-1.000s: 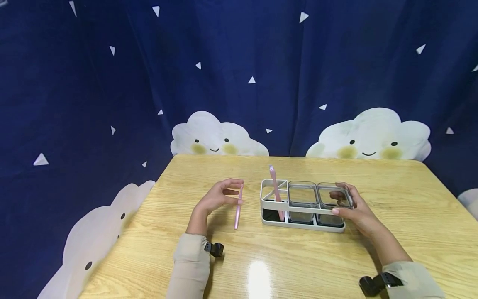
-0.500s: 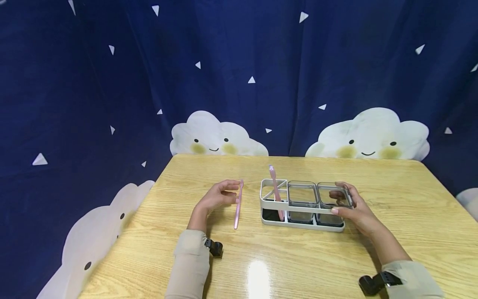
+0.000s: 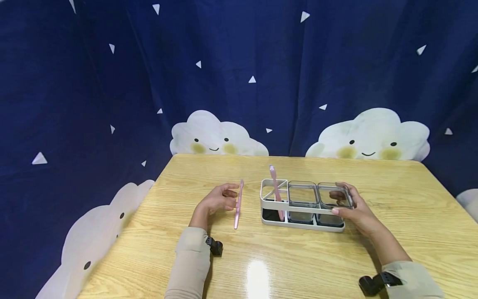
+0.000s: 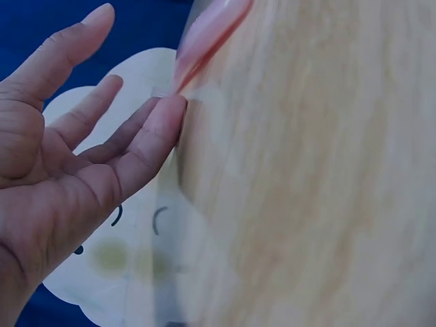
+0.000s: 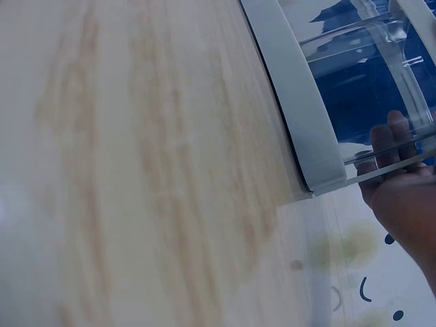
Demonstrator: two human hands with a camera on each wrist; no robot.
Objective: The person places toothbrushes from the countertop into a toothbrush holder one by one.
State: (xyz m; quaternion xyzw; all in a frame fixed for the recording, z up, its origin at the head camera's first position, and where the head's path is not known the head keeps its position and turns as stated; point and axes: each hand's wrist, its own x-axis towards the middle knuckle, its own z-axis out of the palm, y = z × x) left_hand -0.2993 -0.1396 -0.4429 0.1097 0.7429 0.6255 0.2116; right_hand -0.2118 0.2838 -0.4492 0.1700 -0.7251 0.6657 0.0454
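A pink toothbrush lies on the table to the left of the toothbrush holder. Beside it is my left hand, fingers loosely bent and thumb apart from them in the left wrist view. The fingertips are close to the pink toothbrush; whether they touch it I cannot tell. My right hand grips the right end of the white holder, thumb in front and fingers behind the clear cup. Another pink toothbrush leans in the holder's divided left compartment.
A second clear cup sits in the holder's middle. The wooden table runs back to a dark blue curtain with white triangles and smiling clouds.
My left hand has let go of the toothbrush, which was between its fingers and thumb, and has drawn slightly left and nearer. The right hand and holder stay in place.
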